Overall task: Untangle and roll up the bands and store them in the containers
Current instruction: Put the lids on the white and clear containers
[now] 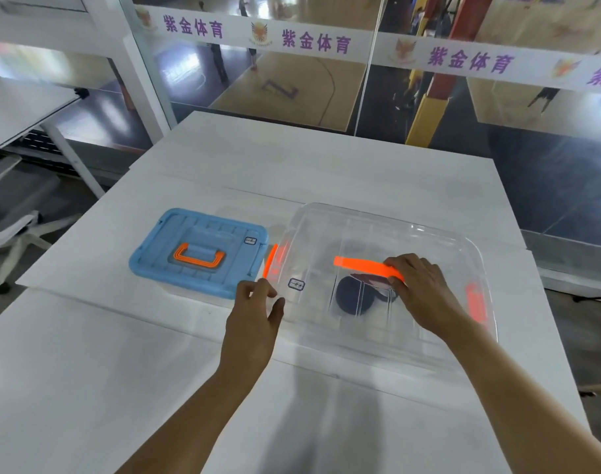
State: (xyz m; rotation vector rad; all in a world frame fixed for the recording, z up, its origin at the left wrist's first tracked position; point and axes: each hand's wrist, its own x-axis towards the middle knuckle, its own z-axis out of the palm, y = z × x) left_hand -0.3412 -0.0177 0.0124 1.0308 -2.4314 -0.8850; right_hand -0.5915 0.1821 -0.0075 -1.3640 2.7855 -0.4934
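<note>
A clear container [439, 241] stands on the white table, covered by a clear lid with an orange handle [360, 265]. My right hand [422, 292] is closed over the right end of that handle. Through the lid I see a dark rolled band [352, 301] and a second dark band [374, 280] beside it. My left hand [258, 302] hovers at the lid's front left corner, fingers apart and holding nothing. To the left sits a second container with a blue lid [175, 254] and an orange handle [198, 258], closed.
Orange latches sit on the clear container's left side [274, 263] and right side [477, 304]. The white table [121, 371] runs wide in front and to the left. A glass wall stands behind it; an office chair [8, 213] is at far left.
</note>
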